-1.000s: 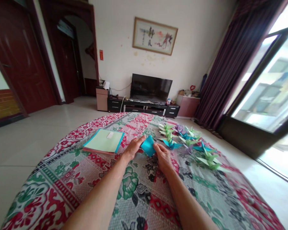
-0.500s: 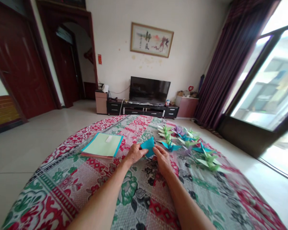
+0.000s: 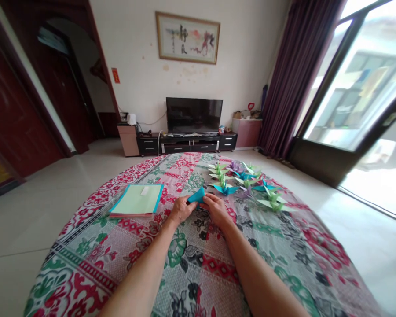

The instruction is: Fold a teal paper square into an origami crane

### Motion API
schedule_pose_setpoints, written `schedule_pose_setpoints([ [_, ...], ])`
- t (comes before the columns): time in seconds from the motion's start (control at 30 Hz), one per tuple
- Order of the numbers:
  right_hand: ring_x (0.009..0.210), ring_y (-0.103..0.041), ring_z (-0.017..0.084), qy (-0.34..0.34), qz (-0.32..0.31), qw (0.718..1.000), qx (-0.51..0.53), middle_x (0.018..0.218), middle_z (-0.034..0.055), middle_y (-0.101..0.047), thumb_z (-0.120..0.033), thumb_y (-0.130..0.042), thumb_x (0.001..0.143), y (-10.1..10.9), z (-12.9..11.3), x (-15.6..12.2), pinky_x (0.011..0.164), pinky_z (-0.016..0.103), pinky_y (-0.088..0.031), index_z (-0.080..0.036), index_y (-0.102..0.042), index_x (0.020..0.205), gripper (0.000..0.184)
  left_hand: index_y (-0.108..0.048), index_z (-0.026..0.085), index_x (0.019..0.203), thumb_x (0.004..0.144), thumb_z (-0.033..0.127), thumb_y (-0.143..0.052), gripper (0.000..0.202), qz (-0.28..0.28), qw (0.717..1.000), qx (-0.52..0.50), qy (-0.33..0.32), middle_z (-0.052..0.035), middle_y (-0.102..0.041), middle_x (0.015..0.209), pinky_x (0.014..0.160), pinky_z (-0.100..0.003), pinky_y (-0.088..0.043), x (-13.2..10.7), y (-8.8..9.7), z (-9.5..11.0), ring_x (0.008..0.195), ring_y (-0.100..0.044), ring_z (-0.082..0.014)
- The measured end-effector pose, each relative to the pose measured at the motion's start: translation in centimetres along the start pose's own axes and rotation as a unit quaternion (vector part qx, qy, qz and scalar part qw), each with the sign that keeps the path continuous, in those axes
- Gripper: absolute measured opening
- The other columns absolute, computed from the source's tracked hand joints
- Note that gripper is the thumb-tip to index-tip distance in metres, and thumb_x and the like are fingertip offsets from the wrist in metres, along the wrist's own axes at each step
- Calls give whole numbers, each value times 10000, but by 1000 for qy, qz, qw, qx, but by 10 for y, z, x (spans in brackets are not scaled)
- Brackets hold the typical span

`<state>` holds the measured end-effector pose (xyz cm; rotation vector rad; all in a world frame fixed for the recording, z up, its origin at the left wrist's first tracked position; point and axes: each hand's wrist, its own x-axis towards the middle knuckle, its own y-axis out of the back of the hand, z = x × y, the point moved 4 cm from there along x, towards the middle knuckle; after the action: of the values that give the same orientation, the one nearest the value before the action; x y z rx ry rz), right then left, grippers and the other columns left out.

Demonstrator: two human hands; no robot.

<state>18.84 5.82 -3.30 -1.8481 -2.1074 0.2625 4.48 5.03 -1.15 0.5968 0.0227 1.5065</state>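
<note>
Paper (image 3: pixel 196 195) between left hand (image 3: pixel 182 209) and right hand (image 3: pixel 218 210); narrow, blue

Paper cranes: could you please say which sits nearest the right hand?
The blue crane at the leftmost row's near end, just beyond the right hand; that row's green cranes stand farther off.

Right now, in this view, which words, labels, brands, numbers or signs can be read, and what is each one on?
"静": upper large character on the framed picture, as best I can read it; the large one below and the small column beside it are unclear.
Red wall sign: marks too small to read.
White slip on the paper stack: nothing readable.
Television: no brand readable.
Folded blue paper: no writing visible.
</note>
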Motion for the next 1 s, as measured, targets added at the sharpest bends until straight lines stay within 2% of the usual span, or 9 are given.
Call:
schedule_pose_setpoints([
  [0.13, 697, -602, 141, 7, 33, 999, 19, 826, 18, -677, -409, -708, 583, 2, 2, 2, 697, 286, -505, -174, -685, 815, 331, -660, 156, 722, 635, 263, -634, 141, -2, 1000, -18, 15, 19, -545, 562, 542, -205, -351, 0, 1, -3, 539, -459, -111],
  [0.27, 659, -591, 126, 15, 48, 998, 25, 804, 13, -674, -418, -705, 571, 2, 3, 3, 674, 279, -505, -168, -683, 793, 335, -586, 158, 1107, 662, 247, -617, 455, 24, 995, -90, 34, -61, -653, 891, 656, -231, -448, -8, 3, -5, 671, -592, -132],
  [0.33, 638, -585, 121, 16, 57, 998, 27, 792, 10, -673, -417, -708, 558, 2, 4, 4, 658, 277, -505, -169, -683, 788, 340, -538, 178, 1181, 672, 225, -608, 515, 30, 996, -80, 22, -88, -643, 1015, 714, -246, -466, -15, 4, -4, 712, -621, -133],
  [0.43, 612, -578, 120, 14, 65, 997, 29, 756, 7, -672, -396, -721, 530, 1, 3, 3, 641, 278, -506, -167, -685, 763, 329, -480, 196, 1250, 725, 183, -538, 528, 15, 999, -27, -22, -74, -660, 1000, 823, -265, -458, -24, 2, 0, 825, -632, -143],
  [0.6, 587, -561, 107, 14, 72, 997, 30, 709, -11, -660, -366, -716, 529, -1, 0, 1, 630, 264, -502, -179, -682, 710, 262, -455, 214, 1279, 755, 134, -458, 529, 2, 996, 61, -67, -76, -638, 1068, 860, -308, -466, -30, -2, 3, 827, -633, -150],
  [0.77, 598, -557, 114, 17, 71, 997, 21, 707, -11, -657, -370, -696, 554, -3, -3, -1, 640, 272, -497, -185, -686, 723, 251, -476, 205, 1250, 756, 110, -431, 505, 4, 994, 77, -83, -87, -615, 1117, 868, -317, -470, -32, -4, 3, 820, -634, -150],
  [0.9, 639, -571, 125, 20, 64, 998, 17, 740, -7, -665, -382, -692, 568, -3, -3, -3, 658, 271, -495, -189, -693, 757, 270, -505, 181, 1178, 759, 143, -454, 424, 20, 997, 46, -57, -92, -616, 1103, 814, -290, -490, -29, -3, 2, 815, -638, -142],
  [1.0, 644, -578, 127, 21, 63, 998, 19, 744, -5, -666, -382, -696, 574, -1, -1, -3, 673, 275, -495, -187, -691, 754, 265, -541, 170, 1071, 739, 195, -516, 335, 38, 998, 43, -23, -66, -656, 952, 703, -260, -508, -19, -1, 2, 746, -637, -141],
])
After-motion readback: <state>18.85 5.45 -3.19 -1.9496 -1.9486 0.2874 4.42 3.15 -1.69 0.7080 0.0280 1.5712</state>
